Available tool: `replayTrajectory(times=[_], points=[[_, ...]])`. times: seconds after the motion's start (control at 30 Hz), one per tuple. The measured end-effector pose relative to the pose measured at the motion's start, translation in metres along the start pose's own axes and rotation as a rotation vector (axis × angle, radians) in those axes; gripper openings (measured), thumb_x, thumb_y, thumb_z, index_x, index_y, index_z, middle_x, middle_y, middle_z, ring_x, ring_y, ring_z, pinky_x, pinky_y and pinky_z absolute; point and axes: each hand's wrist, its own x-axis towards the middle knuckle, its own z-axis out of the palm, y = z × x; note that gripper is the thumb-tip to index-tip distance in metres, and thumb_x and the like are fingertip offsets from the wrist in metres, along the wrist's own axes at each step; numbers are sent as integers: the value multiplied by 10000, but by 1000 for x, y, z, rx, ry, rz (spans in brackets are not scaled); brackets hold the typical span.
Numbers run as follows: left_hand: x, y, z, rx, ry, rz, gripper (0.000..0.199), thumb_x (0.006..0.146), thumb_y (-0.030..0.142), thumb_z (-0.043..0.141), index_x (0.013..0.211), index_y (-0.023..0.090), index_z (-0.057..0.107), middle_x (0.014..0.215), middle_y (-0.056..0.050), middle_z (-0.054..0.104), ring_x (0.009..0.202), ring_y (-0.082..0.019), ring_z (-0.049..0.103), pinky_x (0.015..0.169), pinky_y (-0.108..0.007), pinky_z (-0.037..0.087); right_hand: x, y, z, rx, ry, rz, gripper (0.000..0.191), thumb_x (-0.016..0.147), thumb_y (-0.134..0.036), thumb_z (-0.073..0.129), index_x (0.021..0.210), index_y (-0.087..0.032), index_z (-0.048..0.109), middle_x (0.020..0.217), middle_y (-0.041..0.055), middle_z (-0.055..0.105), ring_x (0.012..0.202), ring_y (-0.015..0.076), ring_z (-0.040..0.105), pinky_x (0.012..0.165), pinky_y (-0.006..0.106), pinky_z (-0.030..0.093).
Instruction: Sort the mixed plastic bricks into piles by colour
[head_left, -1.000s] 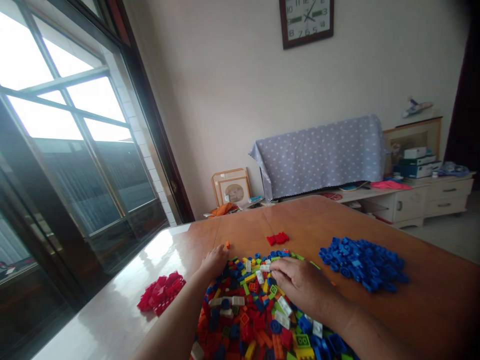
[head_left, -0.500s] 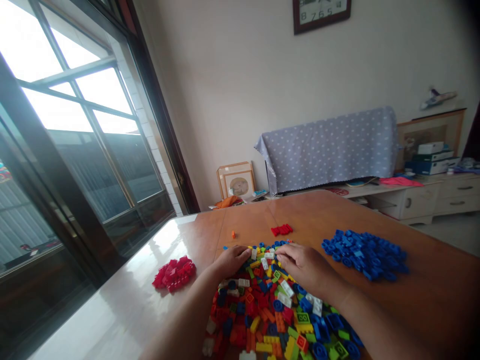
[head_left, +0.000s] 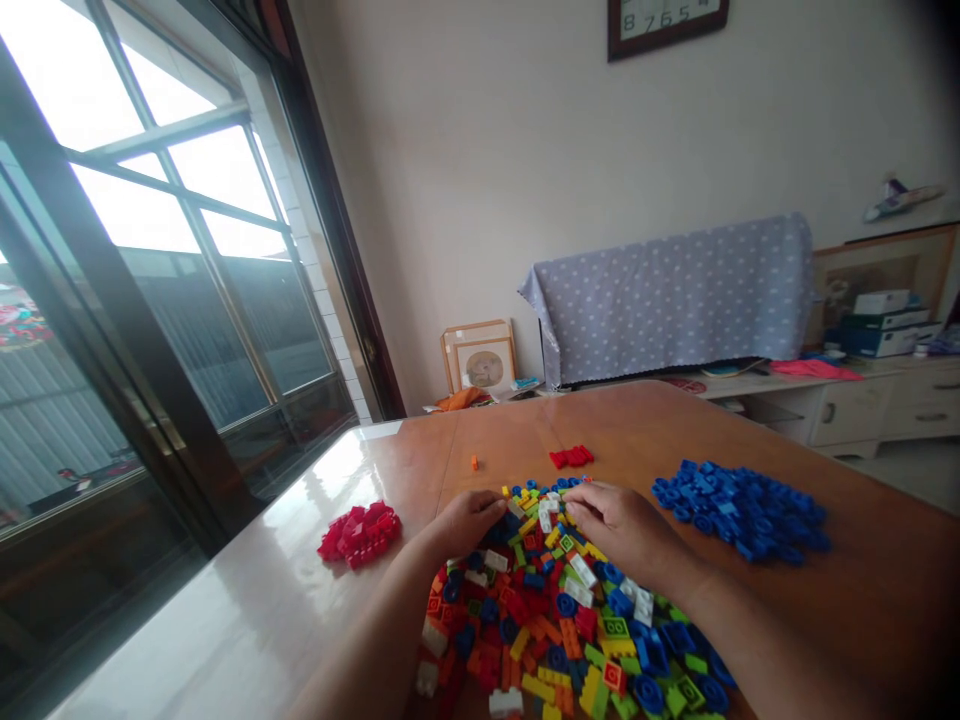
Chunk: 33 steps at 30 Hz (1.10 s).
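A wide heap of mixed toy building bricks in red, orange, yellow, green, blue and white spreads between my forearms. At its far left edge lies my left hand, fingers stretched over the bricks with the tips near a white brick. Across from it, my right hand reaches into the far right side, thumb and forefinger slightly apart. Several white bricks cluster beside those fingertips. I see no brick held in either hand, though the undersides of both are hidden.
A red brick pile lies to the left and a blue brick pile to the right. Beyond the heap are a few red bricks and one orange brick. The wooden table ends near a low cabinet.
The view has shifted slightly left, so everything sits further right. White bricks lie closer together by my right fingertips. Both hands stay at the far end of the heap.
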Motion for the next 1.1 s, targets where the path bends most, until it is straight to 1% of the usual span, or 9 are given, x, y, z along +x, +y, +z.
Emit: replayTrajectory(times=[0.1, 0.23, 0.33, 0.47, 0.6, 0.7, 0.83, 0.97, 1.1], points=[[2, 1, -1, -14, 21, 20, 567, 881, 611, 512, 1026, 104, 721, 861, -51, 678, 789, -178, 570, 736, -285, 465, 0, 0, 0, 1, -1, 1, 271, 943, -329, 474, 1013, -256, 727, 995, 35, 750, 959, 216, 684, 808, 286, 491], [2, 10, -2, -39, 49, 36, 541, 878, 563, 548, 1132, 112, 705, 955, -69, 703, 866, -193, 598, 818, -311, 475, 0, -1, 1, 19, -8, -1, 262, 938, -311, 479, 1010, -267, 728, 1013, 25, 754, 974, 218, 679, 817, 288, 489], [1, 21, -1, -52, 53, 41, 512, 869, 523, 582, 1152, 114, 704, 986, -78, 715, 892, -201, 612, 839, -322, 480, 0, -1, 1, 31, 13, -5, 272, 948, -316, 464, 987, -268, 729, 974, 26, 750, 942, 214, 677, 793, 286, 486], [-1, 32, 3, -10, 23, 50, 455, 880, 461, 577, 1141, 113, 711, 981, -76, 719, 876, -197, 617, 802, -317, 486, 0, 1, 0, 27, 41, -14, 277, 956, -333, 450, 961, -265, 719, 919, 26, 738, 867, 204, 674, 775, 291, 480], [-3, 38, 6, 47, 13, 96, 416, 893, 440, 569, 1134, 134, 717, 1006, -69, 725, 897, -199, 624, 815, -314, 486, 2, 5, 1, 16, 48, -8, 277, 954, -344, 450, 976, -274, 717, 901, 22, 739, 832, 204, 672, 766, 294, 479], [-6, 42, 8, 72, 20, 93, 409, 892, 426, 573, 1155, 144, 711, 1031, -69, 731, 925, -206, 630, 820, -305, 495, 2, 8, 1, 15, 53, -12, 295, 962, -361, 436, 989, -272, 716, 904, 23, 742, 830, 203, 674, 759, 294, 479], [-14, 51, 11, 92, 9, 102, 418, 899, 436, 565, 1180, 158, 703, 1040, -60, 735, 923, -201, 641, 814, -286, 504, 3, 11, 2, 4, 62, -11, 303, 964, -376, 431, 1011, -268, 710, 935, 23, 750, 859, 206, 684, 780, 302, 485], [-28, 62, 13, 129, -10, 121, 423, 910, 463, 548, 1185, 180, 701, 1073, -57, 734, 957, -212, 652, 834, -286, 501, 2, 13, 2, 0, 48, -9, 302, 962, -395, 435, 1028, -277, 705, 961, 13, 755, 888, 207, 693, 783, 301, 495], [-47, 66, 13, 145, 6, 79, 432, 913, 465, 545, 1230, 202, 677, 1117, -57, 726, 991, -220, 661, 859, -295, 496, 2, 16, 2, -4, 52, 4, 300, 957, -398, 444, 1048, -283, 706, 1005, 14, 758, 940, 209, 698, 811, 301, 500]])
